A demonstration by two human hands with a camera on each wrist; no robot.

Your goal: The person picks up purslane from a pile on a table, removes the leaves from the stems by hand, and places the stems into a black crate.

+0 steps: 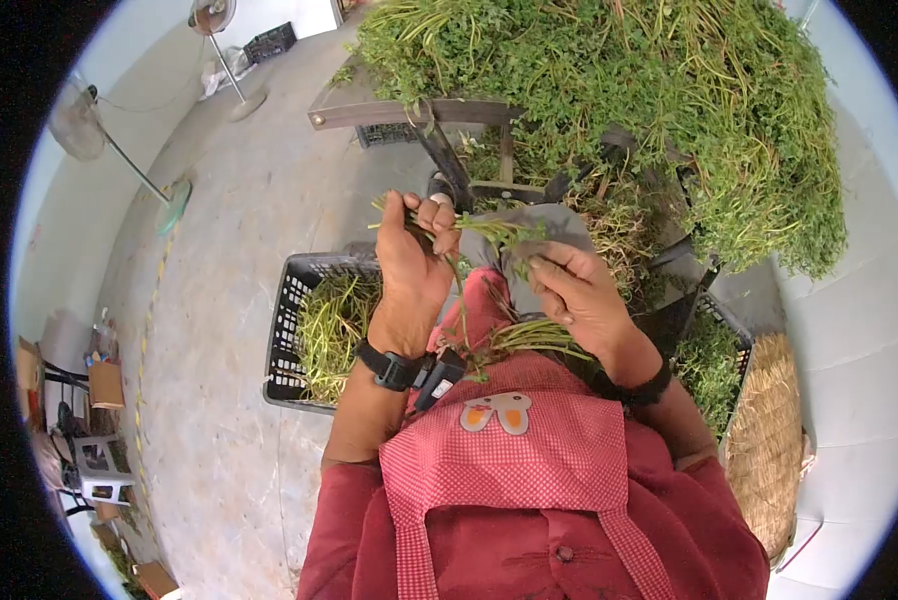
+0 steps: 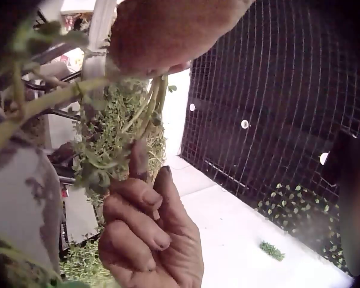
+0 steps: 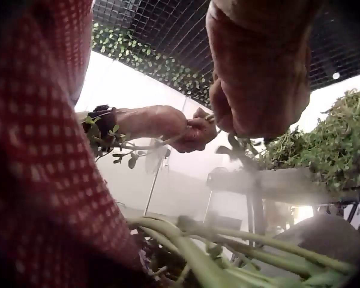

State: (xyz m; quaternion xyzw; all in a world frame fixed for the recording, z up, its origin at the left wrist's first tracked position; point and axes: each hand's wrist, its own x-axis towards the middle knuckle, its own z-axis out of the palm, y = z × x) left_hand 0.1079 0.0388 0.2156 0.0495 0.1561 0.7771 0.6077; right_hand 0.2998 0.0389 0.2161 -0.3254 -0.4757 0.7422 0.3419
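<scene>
My left hand (image 1: 419,250) grips a small bunch of leafy green stems (image 1: 479,230), its fingers curled round them. At the leafy end of that bunch, my right hand (image 1: 574,290) pinches the greens between thumb and fingers. The left wrist view shows the stems (image 2: 156,108) running between the left hand (image 2: 174,36) above and the right hand (image 2: 150,234) below. More loose stems (image 1: 539,337) lie across the lap, over the red checked apron (image 1: 529,440). One long sprig hangs down from the left hand toward the apron.
A large heap of greens (image 1: 609,90) covers the table (image 1: 369,110) ahead. A black crate (image 1: 289,330) of stems stands on the floor at left. Another crate of greens (image 1: 704,375) is at right, beside a woven straw mat (image 1: 769,440). Stand fans (image 1: 174,200) stand at far left.
</scene>
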